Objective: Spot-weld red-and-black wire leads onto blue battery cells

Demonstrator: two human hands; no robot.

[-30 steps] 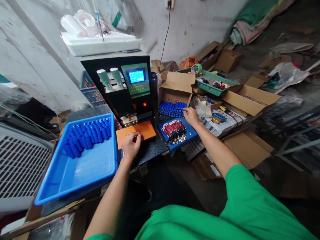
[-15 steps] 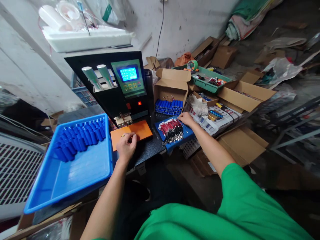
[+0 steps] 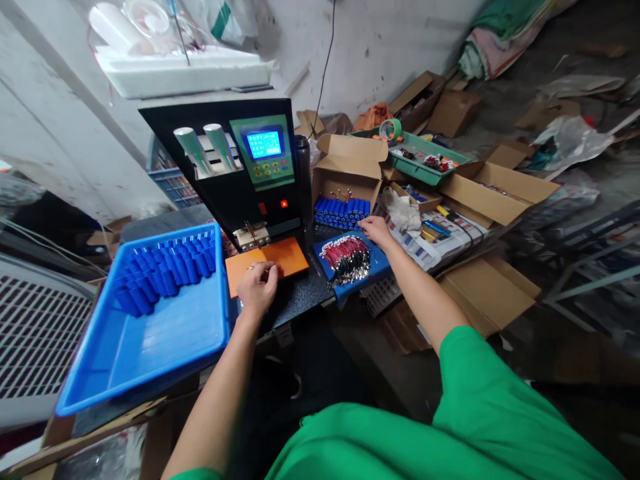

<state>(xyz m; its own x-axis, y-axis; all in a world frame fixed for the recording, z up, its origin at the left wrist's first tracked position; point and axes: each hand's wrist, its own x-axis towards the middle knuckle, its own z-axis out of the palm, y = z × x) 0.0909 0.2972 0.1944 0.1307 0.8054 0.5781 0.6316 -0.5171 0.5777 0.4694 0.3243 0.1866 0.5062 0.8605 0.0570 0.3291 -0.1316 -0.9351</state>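
Observation:
My left hand (image 3: 257, 287) rests at the front edge of an orange board (image 3: 287, 257), its fingers curled together; whatever they may hold is hidden. Behind the board is a black machine (image 3: 220, 200) with a lit blue screen and small metal electrode pins over the board. My right hand (image 3: 376, 232) has its thumb and fingertips pinched together, just beyond a pile of red and black wire leads (image 3: 347, 260) with white ends. The pile lies on a blue cloth or mat (image 3: 383, 267). Close to those fingertips, blue cylindrical battery cells (image 3: 343, 210) fill a cardboard box (image 3: 350, 150).
On the left stands a blue tray (image 3: 150, 380) with rows of blue cells (image 3: 173, 270). A dark bottle (image 3: 303, 163) is beside the machine. Back right are a green tray (image 3: 430, 175) with tape and wires, and open cardboard boxes (image 3: 505, 200).
The view has shifted slightly, so the scene sits a little farther right. My right hand is marginally nearer the box of cells. My left hand stays curled at the orange board.

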